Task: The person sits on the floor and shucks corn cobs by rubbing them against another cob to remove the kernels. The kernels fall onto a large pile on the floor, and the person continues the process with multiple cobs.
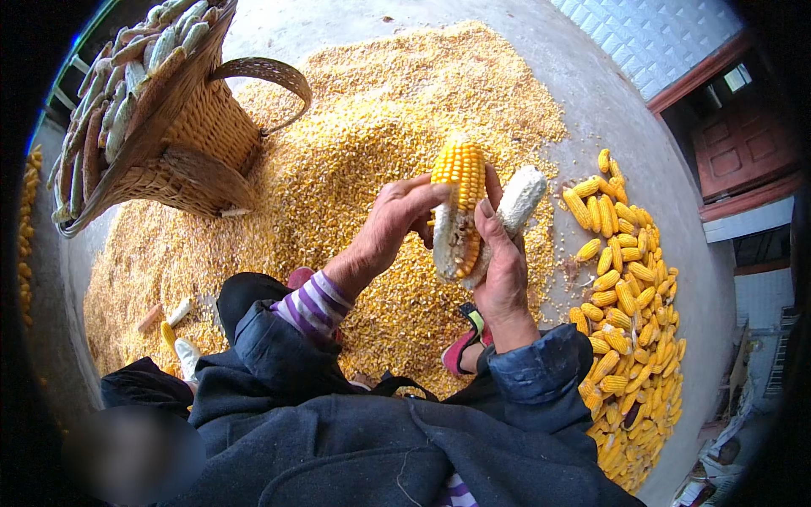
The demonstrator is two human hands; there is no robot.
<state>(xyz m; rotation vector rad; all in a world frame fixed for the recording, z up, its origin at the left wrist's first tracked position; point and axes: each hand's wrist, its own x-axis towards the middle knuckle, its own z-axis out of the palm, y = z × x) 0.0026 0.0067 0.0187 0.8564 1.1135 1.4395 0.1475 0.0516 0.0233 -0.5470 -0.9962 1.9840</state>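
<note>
A partly shelled ear of yellow corn (462, 171) is held upright over a heap of loose kernels (380, 152). Rows of kernels remain on its upper part, while a strip of pale bare cob shows lower down. My left hand (396, 215) grips it from the left, with fingers across its side. In my right hand (504, 266) a whitish bare corn cob (523, 196) lies slantwise against the ear. The right thumb rests near the gap between the two; some right fingers are hidden behind them.
A wicker basket (203, 139) with a loop handle, full of bare cobs (120, 89), stands upper left. Unshelled ears (627, 304) are piled on the concrete floor (690, 279) at right. A white-covered hand or foot (188, 358) of another person is at lower left, near loose cobs (180, 312).
</note>
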